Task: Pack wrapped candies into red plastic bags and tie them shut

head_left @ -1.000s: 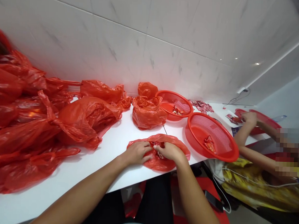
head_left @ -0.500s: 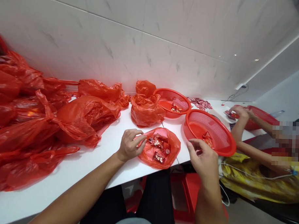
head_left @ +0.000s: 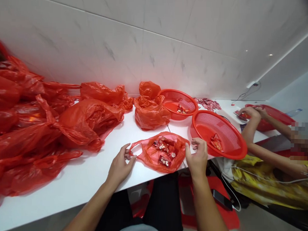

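Observation:
A red plastic bag [head_left: 152, 160] lies with its mouth spread on the white table, several small red wrapped sweets [head_left: 164, 147] inside. My left hand [head_left: 122, 163] is closed on the bag's left handle, which is stretched out into a loop. At the opposite side my right hand [head_left: 197, 159] is at the bag's right edge, thumb against the plastic and fingers curled; its exact hold is partly hidden. Just right of that hand stands a red mesh basket [head_left: 226, 131] with a few red packets [head_left: 216, 142] in it.
Filled red bags [head_left: 90, 123] crowd the left of the table [head_left: 96, 170]. Another red bag [head_left: 152, 112] and a second basket [head_left: 186, 96] stand behind. At right, a co-worker's hands [head_left: 255, 114] are near a further basket. A phone [head_left: 221, 199] lies on a red stool.
My left hand has moved left and pulled the bag's handle outward. My right hand has come from beside the near basket to the bag's right edge. The view has shifted slightly.

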Demonstrator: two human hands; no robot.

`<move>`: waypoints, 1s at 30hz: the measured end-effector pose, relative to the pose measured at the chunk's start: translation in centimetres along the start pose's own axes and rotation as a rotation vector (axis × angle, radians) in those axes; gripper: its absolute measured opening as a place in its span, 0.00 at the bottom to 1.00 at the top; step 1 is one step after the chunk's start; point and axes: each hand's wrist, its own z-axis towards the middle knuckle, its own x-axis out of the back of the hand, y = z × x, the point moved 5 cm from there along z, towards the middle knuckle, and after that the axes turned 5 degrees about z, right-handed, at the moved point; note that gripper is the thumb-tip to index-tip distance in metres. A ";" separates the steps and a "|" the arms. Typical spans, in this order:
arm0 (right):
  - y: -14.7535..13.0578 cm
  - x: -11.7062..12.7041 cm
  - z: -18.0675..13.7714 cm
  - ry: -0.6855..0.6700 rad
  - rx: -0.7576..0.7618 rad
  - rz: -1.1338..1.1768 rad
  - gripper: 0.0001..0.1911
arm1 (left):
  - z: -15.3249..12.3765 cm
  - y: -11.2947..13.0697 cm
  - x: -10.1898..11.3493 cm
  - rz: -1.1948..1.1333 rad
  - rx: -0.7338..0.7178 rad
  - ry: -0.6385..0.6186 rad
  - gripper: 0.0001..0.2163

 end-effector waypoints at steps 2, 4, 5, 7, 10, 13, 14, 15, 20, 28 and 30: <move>0.2 0.3 0.2 -0.004 0.072 -0.019 0.06 | -0.2 -0.1 -0.1 -0.029 0.003 0.016 0.22; 0.2 0.3 0.0 -0.047 0.133 -0.062 0.11 | -0.3 0.2 -0.3 -0.014 -0.001 0.006 0.20; 0.3 0.3 -0.3 -0.069 0.150 -0.089 0.12 | -0.4 0.3 -0.5 0.006 -0.006 -0.004 0.19; 0.4 0.2 -1.0 -0.094 0.156 -0.140 0.11 | -0.4 0.6 -0.8 0.056 -0.031 -0.026 0.19; 0.7 -0.1 -1.9 -0.128 0.129 -0.227 0.09 | -0.5 0.8 -1.1 0.107 -0.075 -0.038 0.18; 1.7 -0.8 -2.4 -0.171 0.044 -0.359 0.12 | -0.5 0.9 -1.1 0.109 -0.101 -0.031 0.17; 2.2 -1.0 -2.5 -0.173 0.004 -0.397 0.16 | -0.5 0.9 -1.1 0.109 -0.107 -0.026 0.17; 2.7 -1.2 -2.6 -0.173 -0.035 -0.422 0.20 | -0.5 0.9 -1.1 0.110 -0.110 -0.020 0.17; 4.1 -2.4 -2.7 -0.309 -0.160 -0.347 0.15 | -0.7 1.1 -0.8 0.094 -0.080 -0.012 0.14; -1.6 5.5 0.4 -0.380 -0.205 0.508 0.24 | 1.3 8.0 6.6 -0.447 -0.156 -0.084 0.17; -2.4 8.5 0.5 -0.341 -0.139 0.504 0.30 | 1.2 10.5 9.0 -0.655 -0.197 -0.091 0.16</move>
